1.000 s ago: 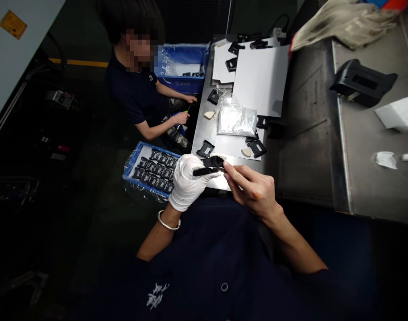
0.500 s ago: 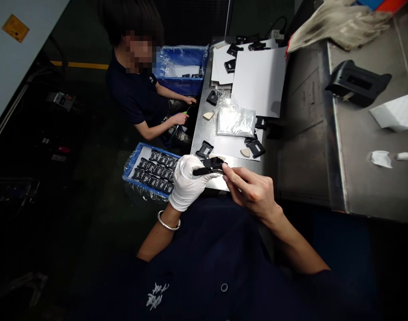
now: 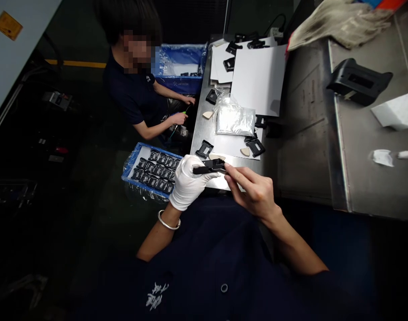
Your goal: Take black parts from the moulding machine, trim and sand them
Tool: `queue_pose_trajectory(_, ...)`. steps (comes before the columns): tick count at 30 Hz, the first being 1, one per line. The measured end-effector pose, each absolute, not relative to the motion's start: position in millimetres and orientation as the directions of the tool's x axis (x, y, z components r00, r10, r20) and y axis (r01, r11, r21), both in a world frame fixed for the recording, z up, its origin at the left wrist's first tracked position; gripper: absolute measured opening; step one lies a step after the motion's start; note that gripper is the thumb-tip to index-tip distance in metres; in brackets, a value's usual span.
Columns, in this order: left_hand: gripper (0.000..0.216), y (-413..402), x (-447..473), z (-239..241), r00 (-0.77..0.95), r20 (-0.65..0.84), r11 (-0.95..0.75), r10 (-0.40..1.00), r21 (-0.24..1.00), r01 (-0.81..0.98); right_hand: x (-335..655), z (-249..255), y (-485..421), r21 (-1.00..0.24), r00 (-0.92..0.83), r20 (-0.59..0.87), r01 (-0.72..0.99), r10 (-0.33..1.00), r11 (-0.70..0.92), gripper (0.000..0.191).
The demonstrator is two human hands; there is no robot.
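My left hand (image 3: 187, 185), in a white glove, is closed around a black plastic part (image 3: 208, 166) above the near edge of the metal table. The part is held edge-on, with a notch towards its right end. Bare fingers of my right hand (image 3: 252, 189) are bent and closed against that right end; whether they also pinch something small is hidden. Just beyond, a similar black part (image 3: 204, 149) and a beige wedge-shaped pad (image 3: 217, 157) lie on the table, the pad partly covered by the held part.
Left of my glove stands a blue bin (image 3: 137, 156) of wrapped black parts. A co-worker (image 3: 133, 93) sits beyond it, by another blue bin (image 3: 180, 82). White sheets (image 3: 257, 80) and a clear plastic bag (image 3: 235, 120) lie on the table (image 3: 199, 129). A metal surface (image 3: 360, 178) borders the right.
The black part has turned slightly in my hands, so its side edge faces me more. My right fingertips have shifted a little to the right along its end.
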State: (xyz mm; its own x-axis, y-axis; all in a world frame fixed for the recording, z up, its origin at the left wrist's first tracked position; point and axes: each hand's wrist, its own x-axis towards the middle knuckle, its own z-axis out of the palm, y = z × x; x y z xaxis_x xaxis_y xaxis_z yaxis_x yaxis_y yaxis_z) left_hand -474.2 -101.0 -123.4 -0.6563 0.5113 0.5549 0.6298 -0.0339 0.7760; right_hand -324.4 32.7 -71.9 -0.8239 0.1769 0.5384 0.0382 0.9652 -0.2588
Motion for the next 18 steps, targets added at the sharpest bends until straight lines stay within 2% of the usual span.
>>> queue_pose_trajectory(3, 0.04, -106, -477, -125, -0.686, 0.516, -0.026, 0.513, 0.808, 0.588, -325, -72, 29, -0.431, -0.779, 0.547, 0.051, 0.306, 0.901, 0.042)
queue_pose_trajectory(6, 0.041, -113, -481, -128, -0.724, 0.439, 0.021, 0.533, 0.848, 0.53, -325, -75, 24, -0.524, -0.76, 0.519, 0.08, 0.392, 0.848, 0.032)
queue_pose_trajectory(11, 0.032, -128, -496, -137, -0.8, 0.337, 0.104, 0.497, 0.892, 0.44, -318, -87, 14, -0.599, -0.721, 0.409, 0.25, 0.559, 0.76, 0.02)
queue_pose_trajectory(18, 0.042, -144, -521, -152, -0.806, 0.284, 0.133, 0.519, 0.905, 0.404, -304, -101, -6, -0.643, -0.651, 0.249, 0.442, 0.717, 0.625, 0.021)
